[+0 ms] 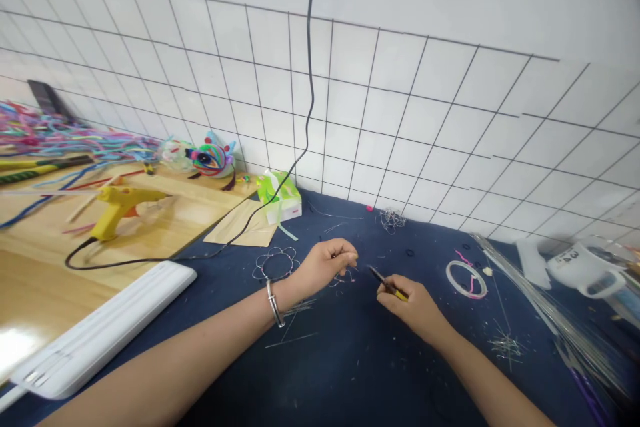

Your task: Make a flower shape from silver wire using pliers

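Note:
My left hand [336,259] is closed in a pinch above the dark blue cloth, a silver bangle on its wrist. From its fingers comes a thin wire [357,268], its far part hard to make out. Just below lies or hangs a small curved wire piece [345,279], partly hidden by the hand. To the right, my right hand [407,300] grips pliers [387,282] with dark jaws and a yellow handle. The jaws point toward the left hand, with a small gap between. A flower-shaped wire loop [276,263] lies behind my left wrist.
Cut wires [293,335] lie under my left forearm, and a wire tangle [393,219] sits by the wall. At right are a white ring [466,279], long wires [540,300] and a white mug [583,267]. A glue gun [117,207], power strip [110,327] and black cord [309,80] occupy the left and middle.

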### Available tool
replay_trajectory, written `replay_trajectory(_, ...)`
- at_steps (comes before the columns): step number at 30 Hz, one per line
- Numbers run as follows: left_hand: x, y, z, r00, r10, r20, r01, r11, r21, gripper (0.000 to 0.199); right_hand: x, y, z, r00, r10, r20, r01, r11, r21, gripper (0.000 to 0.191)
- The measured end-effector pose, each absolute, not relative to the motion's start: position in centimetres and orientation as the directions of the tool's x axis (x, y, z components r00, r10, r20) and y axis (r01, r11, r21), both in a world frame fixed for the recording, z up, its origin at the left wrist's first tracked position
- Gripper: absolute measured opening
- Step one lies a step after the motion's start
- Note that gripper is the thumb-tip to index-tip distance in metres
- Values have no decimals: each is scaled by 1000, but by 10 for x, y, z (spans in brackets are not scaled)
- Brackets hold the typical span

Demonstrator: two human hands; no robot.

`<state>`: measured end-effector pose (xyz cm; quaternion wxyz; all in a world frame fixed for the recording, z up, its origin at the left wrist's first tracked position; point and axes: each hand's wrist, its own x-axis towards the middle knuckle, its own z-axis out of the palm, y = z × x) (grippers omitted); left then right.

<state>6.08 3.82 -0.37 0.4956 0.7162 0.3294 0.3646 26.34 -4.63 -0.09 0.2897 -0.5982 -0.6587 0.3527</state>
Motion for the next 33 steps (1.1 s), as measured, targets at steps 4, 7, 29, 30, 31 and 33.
replay_trajectory(4, 67, 30, -7, 551, 822, 144, 36, -196, 980, 18, 252, -48, -15, 25, 998, 57, 539, 34, -841, 28)
replay_trajectory(7, 73, 23, -8, 569, 814, 118, 5, -146, 989, 19, 245, -49, -20, -14, 996, 84, 525, 78, -847, 23)
replay_trajectory(29, 70, 23, -8, 710, 689, 148, 148, -352, 924, 15, 242, -52, -22, -109, 980, 166, 572, 198, -796, 11)
replay_trajectory(30, 69, 24, -7, 723, 675, 147, 140, -351, 926, 15, 242, -52, -22, -107, 981, 163, 570, 195, -798, 11)
replay_trajectory(31, 69, 24, -7, 736, 663, 141, 127, -340, 932, 15, 243, -51, -23, -106, 982, 158, 570, 190, -799, 11)
replay_trajectory(33, 69, 24, -7, 747, 654, 121, 102, -293, 951, 14, 243, -51, -23, -100, 984, 145, 575, 176, -799, 11)
